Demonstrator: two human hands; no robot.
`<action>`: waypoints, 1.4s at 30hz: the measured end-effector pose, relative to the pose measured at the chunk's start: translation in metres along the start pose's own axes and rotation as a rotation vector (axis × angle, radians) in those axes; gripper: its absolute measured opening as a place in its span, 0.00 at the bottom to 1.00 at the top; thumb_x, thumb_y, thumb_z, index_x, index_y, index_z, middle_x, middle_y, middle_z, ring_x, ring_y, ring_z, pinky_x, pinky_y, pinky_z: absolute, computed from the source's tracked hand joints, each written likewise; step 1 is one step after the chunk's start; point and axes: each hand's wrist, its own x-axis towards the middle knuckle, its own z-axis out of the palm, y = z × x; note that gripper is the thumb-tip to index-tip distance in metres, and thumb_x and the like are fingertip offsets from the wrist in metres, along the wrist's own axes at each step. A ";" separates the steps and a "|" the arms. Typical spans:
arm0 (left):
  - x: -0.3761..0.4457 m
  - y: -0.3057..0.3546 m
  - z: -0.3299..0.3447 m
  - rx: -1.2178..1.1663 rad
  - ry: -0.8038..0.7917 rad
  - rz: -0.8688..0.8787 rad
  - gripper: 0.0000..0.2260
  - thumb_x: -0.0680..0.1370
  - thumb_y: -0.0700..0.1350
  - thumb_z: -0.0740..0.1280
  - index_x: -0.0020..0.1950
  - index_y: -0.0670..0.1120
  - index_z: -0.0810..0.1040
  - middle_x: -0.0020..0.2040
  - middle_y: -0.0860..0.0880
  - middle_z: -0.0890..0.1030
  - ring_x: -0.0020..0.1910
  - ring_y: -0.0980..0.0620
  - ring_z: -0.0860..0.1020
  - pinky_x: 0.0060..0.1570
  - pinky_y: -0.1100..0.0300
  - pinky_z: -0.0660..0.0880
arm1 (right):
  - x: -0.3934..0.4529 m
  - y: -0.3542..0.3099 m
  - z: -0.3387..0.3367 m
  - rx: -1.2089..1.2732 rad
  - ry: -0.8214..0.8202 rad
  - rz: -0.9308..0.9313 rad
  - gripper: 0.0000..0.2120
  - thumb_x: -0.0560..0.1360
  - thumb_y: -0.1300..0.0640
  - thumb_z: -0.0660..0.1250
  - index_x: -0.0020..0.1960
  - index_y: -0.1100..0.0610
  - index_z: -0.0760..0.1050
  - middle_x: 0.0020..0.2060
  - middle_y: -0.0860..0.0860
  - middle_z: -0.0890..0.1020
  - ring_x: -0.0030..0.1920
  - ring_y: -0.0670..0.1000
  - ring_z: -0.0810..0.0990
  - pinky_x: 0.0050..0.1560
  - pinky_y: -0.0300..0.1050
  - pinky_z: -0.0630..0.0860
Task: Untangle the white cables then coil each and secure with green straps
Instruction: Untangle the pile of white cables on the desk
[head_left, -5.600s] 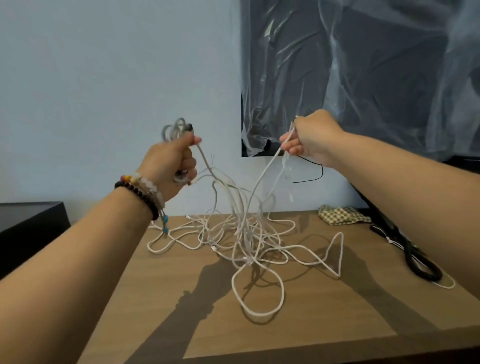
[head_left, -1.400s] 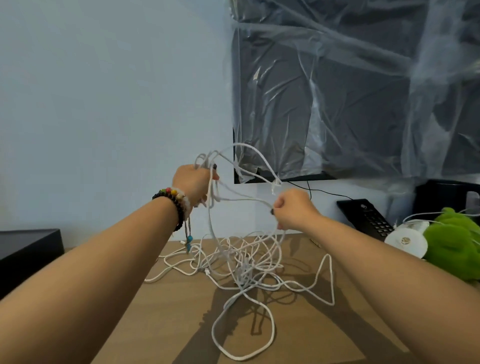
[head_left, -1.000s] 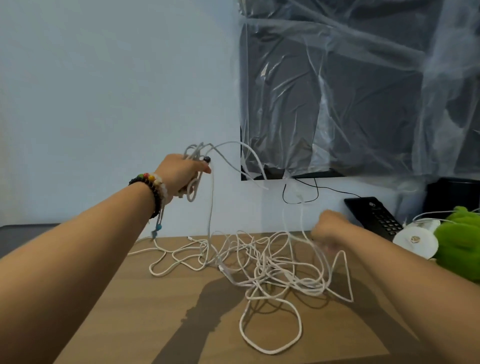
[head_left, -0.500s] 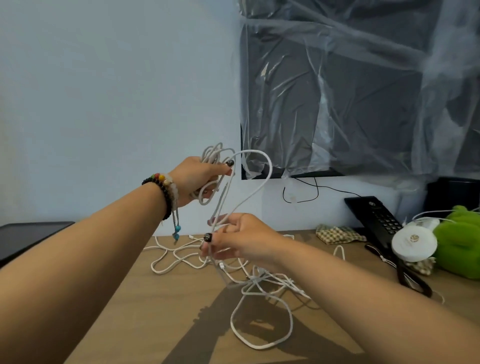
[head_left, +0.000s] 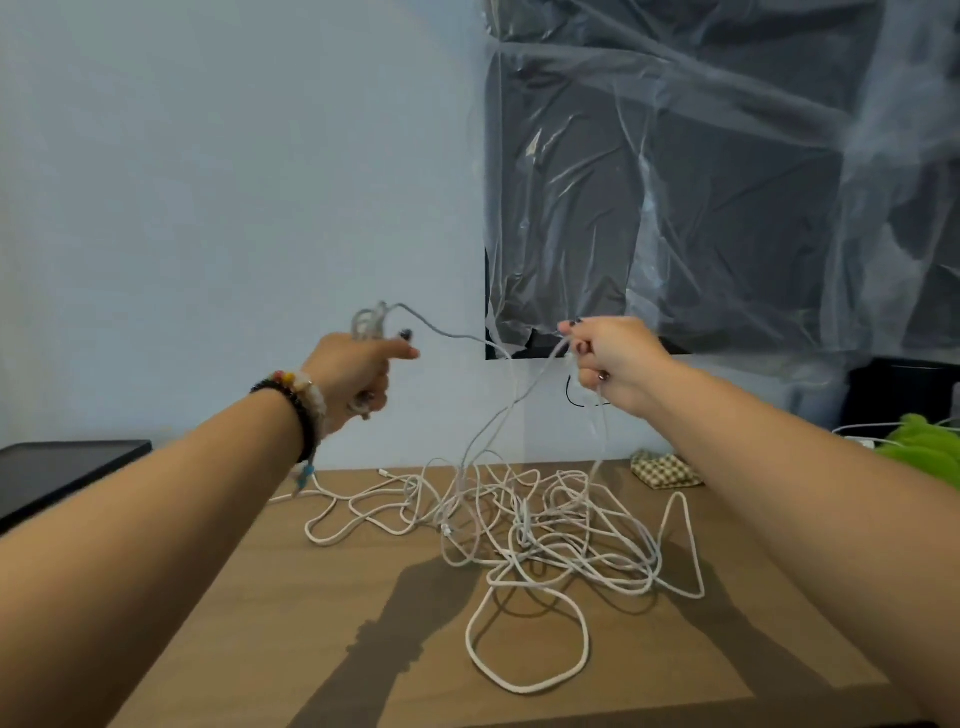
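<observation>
At centre left of the frame, the left hand (head_left: 356, 371) was clenched round a small gathered bundle of cable loops. A strand ran rightward to the right hand (head_left: 613, 364), whose fingers pinched it, though blur hid exactly how. Below, the white cables (head_left: 524, 525) lay knotted on the worktop (head_left: 311, 623), lower centre. Pulling harder risked cinching that tangle tight, or dragging it off the near edge.
</observation>
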 end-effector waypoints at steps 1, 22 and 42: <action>-0.008 -0.004 0.013 0.037 -0.081 0.020 0.08 0.76 0.37 0.69 0.40 0.42 0.72 0.24 0.52 0.64 0.19 0.57 0.60 0.18 0.65 0.59 | -0.003 -0.007 0.010 0.013 -0.036 -0.025 0.11 0.80 0.66 0.56 0.44 0.60 0.75 0.28 0.51 0.67 0.18 0.43 0.59 0.25 0.38 0.52; -0.035 -0.057 0.063 0.012 -0.114 0.162 0.08 0.77 0.44 0.70 0.49 0.39 0.83 0.24 0.52 0.64 0.24 0.53 0.59 0.27 0.61 0.57 | -0.047 0.034 0.015 -0.172 -0.012 -0.307 0.20 0.77 0.61 0.64 0.66 0.53 0.62 0.49 0.52 0.79 0.48 0.50 0.81 0.52 0.48 0.79; -0.036 -0.067 0.029 -0.090 -0.107 0.025 0.08 0.80 0.43 0.65 0.53 0.38 0.80 0.27 0.53 0.60 0.24 0.56 0.59 0.23 0.64 0.60 | -0.027 0.146 0.034 -0.785 -0.523 -0.294 0.08 0.79 0.56 0.63 0.56 0.50 0.78 0.35 0.45 0.76 0.35 0.45 0.74 0.40 0.40 0.71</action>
